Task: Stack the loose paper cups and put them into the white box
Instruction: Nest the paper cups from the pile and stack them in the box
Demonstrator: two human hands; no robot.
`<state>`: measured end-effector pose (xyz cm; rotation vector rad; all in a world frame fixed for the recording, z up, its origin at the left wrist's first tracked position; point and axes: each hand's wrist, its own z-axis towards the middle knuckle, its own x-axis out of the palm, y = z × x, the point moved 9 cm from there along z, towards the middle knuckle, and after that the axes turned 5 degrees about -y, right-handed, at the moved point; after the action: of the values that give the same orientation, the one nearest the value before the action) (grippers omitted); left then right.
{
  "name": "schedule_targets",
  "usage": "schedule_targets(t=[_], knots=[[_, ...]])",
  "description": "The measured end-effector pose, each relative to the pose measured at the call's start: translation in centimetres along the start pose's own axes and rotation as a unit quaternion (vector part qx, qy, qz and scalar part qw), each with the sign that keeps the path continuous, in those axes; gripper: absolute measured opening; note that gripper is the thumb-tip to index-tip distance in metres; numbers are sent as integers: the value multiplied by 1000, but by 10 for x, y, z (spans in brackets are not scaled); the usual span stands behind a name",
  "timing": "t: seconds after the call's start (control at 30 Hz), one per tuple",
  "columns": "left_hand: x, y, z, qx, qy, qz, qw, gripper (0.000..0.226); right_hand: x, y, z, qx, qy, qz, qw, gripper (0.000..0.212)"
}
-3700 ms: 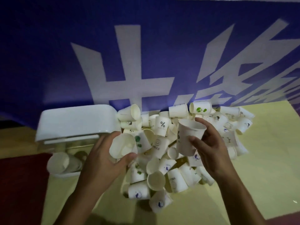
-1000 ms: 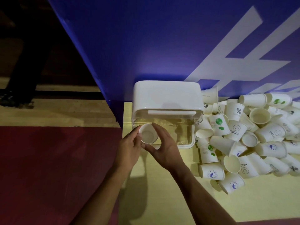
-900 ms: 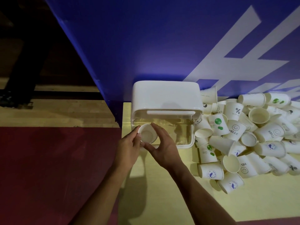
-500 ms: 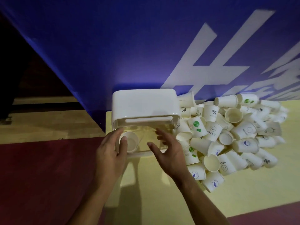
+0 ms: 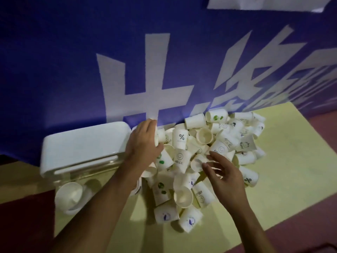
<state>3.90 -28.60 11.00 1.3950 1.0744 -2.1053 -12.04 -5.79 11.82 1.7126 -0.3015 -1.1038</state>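
A heap of loose white paper cups (image 5: 206, 156), some printed with logos, lies on the pale yellow mat. The white box (image 5: 82, 143) stands left of the heap. A stack of cups (image 5: 70, 195) lies on its side in the box's clear open front. My left hand (image 5: 144, 143) reaches into the heap's back left corner, its fingers and thumb curled around a paper cup (image 5: 160, 136). My right hand (image 5: 224, 177) hovers over the middle of the heap with fingers spread. Its fingertips touch a tipped cup (image 5: 197, 162) without gripping it.
A blue banner with large white characters (image 5: 145, 79) rises directly behind the box and the heap. The yellow mat (image 5: 282, 179) extends to the right and toward me. Dark red floor (image 5: 23, 225) borders it on the left and at the lower right.
Both hands left the stack in the box's front opening and moved right to the loose heap. My left hand closed around a cup. The view swung right.
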Motion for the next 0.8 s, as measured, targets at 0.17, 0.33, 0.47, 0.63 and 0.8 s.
schedule_targets(t=[0.17, 0.33, 0.47, 0.63, 0.8], knots=[[53, 14, 38, -95, 52, 106, 989, 88, -47, -50, 50, 30, 12, 9, 999, 42], [66, 18, 39, -130, 40, 125, 983, 77, -78, -97, 100, 58, 15, -15, 998, 44], [68, 14, 42, -107, 49, 167, 979, 75, -96, -133, 133, 88, -6, -37, 995, 52], [76, 21, 50, -103, 103, 171, 974, 71, -130, -166, 168, 113, -52, -73, 990, 65], [51, 11, 48, -68, -6, 136, 988, 48, -127, -192, 209, 143, 36, -100, 984, 101]])
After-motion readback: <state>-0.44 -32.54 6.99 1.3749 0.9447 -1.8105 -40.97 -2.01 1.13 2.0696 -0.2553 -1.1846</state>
